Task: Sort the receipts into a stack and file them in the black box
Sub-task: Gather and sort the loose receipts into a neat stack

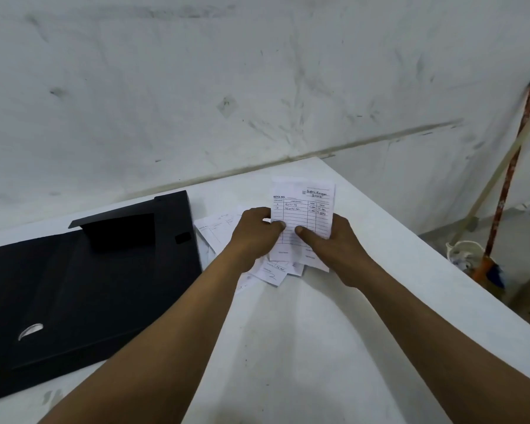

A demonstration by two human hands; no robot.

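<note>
Receipts [303, 209] pinched between both hands' fingers [276, 226].

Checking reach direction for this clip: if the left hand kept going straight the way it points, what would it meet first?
The left hand points up and right, already pinching the held receipt. Past that lies bare white table, then probably the wall, though depth is unclear.

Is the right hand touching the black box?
Apart. In the head view the right hand grips the receipts together with the left hand, and bare white table and the left arm lie between it and the black box.
</note>
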